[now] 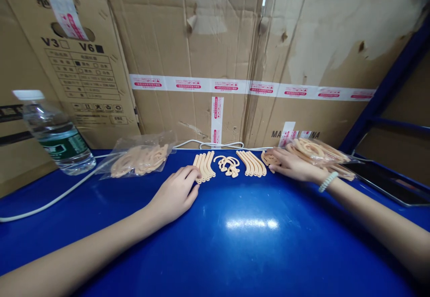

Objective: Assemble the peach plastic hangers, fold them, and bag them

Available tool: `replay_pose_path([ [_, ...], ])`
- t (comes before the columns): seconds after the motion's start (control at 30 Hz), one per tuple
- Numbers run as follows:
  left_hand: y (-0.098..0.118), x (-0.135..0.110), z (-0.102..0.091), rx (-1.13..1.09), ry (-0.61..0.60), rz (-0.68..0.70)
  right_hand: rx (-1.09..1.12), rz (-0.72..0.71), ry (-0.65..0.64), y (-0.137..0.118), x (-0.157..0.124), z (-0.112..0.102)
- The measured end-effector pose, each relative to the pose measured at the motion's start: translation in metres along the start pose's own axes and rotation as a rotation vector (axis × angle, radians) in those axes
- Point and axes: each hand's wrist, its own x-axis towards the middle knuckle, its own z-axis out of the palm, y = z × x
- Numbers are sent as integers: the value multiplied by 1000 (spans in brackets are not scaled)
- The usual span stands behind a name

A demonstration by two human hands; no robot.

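Observation:
My left hand (179,191) rests at the left edge of a row of curved beige strips (206,165). Its fingertips touch the outermost strip, and the thumb stands apart. My right hand (292,163), with a pale beaded bracelet (328,182) at the wrist, lies with outstretched fingers over a few beige curved pieces (267,158), partly covering them. Beside those sits a second row of beige strips (251,163). Between the two rows is a small loose pile of thin curved and knobbed beige pieces (229,165). Neither hand visibly grips anything.
Clear bags of beige parts lie on the left (139,159) and right (316,150). A water bottle (58,135) stands at far left near a white cable (50,212). A dark phone-like device (389,182) lies right. Cardboard (191,50) walls the back of the blue table (215,252).

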Motion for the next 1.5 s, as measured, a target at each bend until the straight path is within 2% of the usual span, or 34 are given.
replay_pose_path([
  [0.13,0,0,0,-1,2,0,15,-21,41,1,4,7],
  [0.27,0,0,1,0,2,-3,25,-75,61,-2,5,4],
  [0.43,-1,0,1,2,-6,-6,44,-120,64,-5,3,-6],
  [0.63,0,0,0,1,-15,-7,-36,-26,194,10,-4,-31],
  [0.73,0,0,-1,0,-15,-7,-64,-13,234,6,-6,-37],
  [0.83,2,1,-3,-4,-20,0,-50,-58,216,-16,-4,-31],
  [0.97,11,0,-8,-19,-42,10,-27,-151,154,-57,-1,-10],
  [1.13,26,-5,-13,-75,-163,73,-27,-173,30,-93,-11,10],
  [1.23,27,-7,-11,-85,-209,111,-15,-124,-90,-98,-16,17],
  [1.3,25,-7,-9,-85,-240,116,-4,-114,-124,-96,-17,22],
  [1.5,15,0,-5,-71,-324,112,9,-146,-67,-84,-11,33],
])
